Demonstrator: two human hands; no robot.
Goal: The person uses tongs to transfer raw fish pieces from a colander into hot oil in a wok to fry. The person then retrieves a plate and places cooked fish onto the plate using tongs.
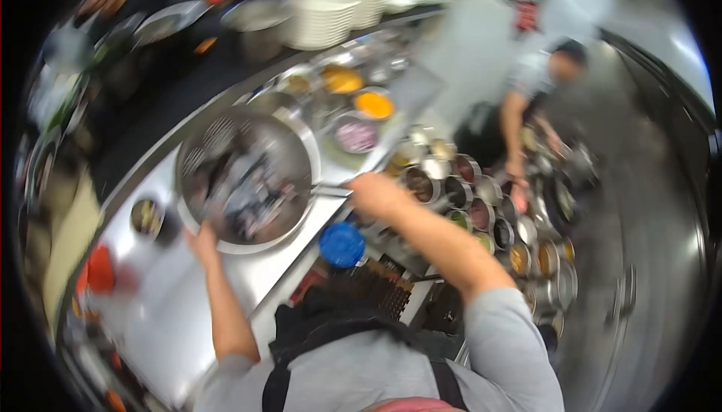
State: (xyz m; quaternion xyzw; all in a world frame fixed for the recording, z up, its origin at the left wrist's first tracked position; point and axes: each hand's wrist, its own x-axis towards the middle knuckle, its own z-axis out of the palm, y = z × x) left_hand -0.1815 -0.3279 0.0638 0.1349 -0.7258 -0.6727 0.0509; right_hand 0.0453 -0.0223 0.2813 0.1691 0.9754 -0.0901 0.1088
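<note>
A large round metal bowl [299,220] rests on the steel counter, holding a blurred heap of grey and pinkish food [252,186]. My right hand [376,195] is closed round a metal handle [331,191] at the bowl's right side. At the lower left rim of the bowl is my left hand [201,245], touching the rim; its fingers are smeared by motion. A perforated metal part [218,135] shows inside the bowl at the upper left.
Beyond the bowl stand containers of orange food [374,104] and chopped purple food [356,135]. A blue round container [342,245] is below the counter edge. Many small pots [481,214] and a co-worker [530,85] are at the right. White stacked containers [323,25] stand behind.
</note>
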